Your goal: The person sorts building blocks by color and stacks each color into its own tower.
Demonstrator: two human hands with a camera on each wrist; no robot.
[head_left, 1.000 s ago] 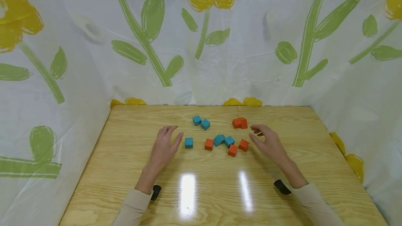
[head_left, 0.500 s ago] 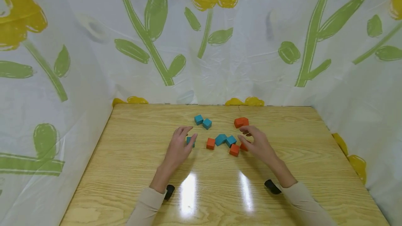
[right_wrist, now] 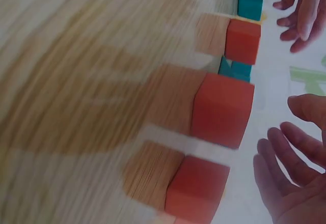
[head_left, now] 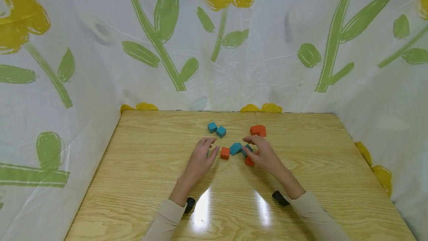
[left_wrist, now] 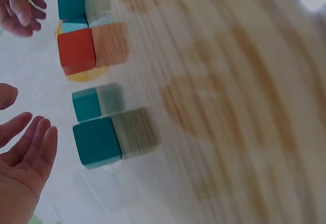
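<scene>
We see the left hand (head_left: 200, 158) and the right hand (head_left: 265, 156) hovering above the bench (head_left: 143, 166), each with its thumb and fingers apart and slightly bent. Between them we find a red cube (head_left: 225, 153), with a blue angled block (head_left: 235, 148) just to its right, near the right hand's fingertips. Farther back stand 2 blue cubes (head_left: 212, 127), and to their right lie some red blocks (head_left: 255, 129).

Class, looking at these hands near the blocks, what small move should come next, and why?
Probably lower the right hand to pinch the nearest blue cube: in the head view, it shows between that hand's spread thumb and fingers, which hold nothing.
</scene>
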